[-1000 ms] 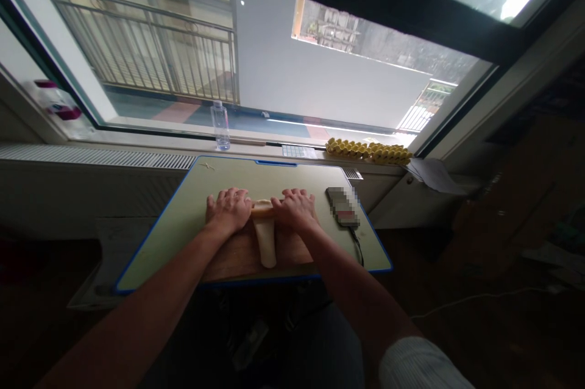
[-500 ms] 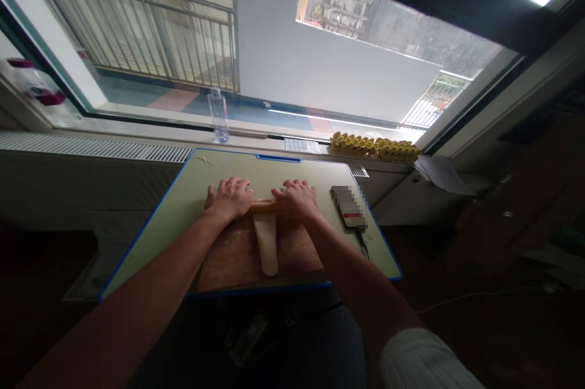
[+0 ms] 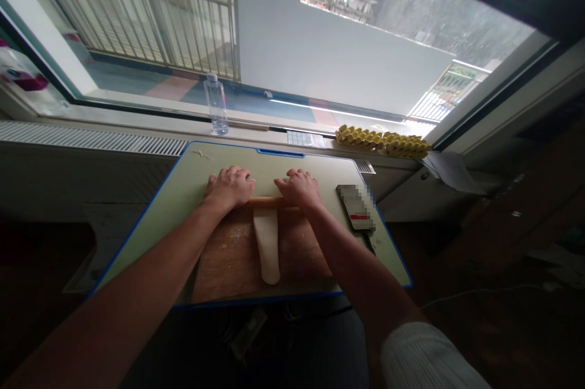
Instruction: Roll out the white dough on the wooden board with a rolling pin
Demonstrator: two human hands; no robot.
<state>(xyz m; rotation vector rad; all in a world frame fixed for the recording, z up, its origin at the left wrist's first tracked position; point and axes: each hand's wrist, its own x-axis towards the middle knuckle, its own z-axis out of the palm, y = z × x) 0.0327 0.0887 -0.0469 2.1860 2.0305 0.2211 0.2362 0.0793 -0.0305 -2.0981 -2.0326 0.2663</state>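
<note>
A wooden rolling pin [image 3: 266, 202] lies crosswise at the far side of a brown wooden board [image 3: 223, 261]. My left hand [image 3: 230, 186] rests over its left end and my right hand [image 3: 299, 186] over its right end, both with fingers bent over the wood. Between the hands, the pin sits at the far end of a long, flat strip of pale dough [image 3: 267, 249]. The strip runs towards me and broadens at its rounded near end. My palms hide the ends of the pin.
The board lies on a small blue-edged table [image 3: 173, 194]. A phone [image 3: 356, 209] with a cable is on its right. Behind, the windowsill holds a clear bottle [image 3: 216, 107] and yellow egg cartons [image 3: 381, 141]. Another bottle [image 3: 22, 72] stands at far left.
The view has shifted slightly. My hands remain on the rolling pin at the far end of the dough, and more of the strip's length shows in front of the pin.
</note>
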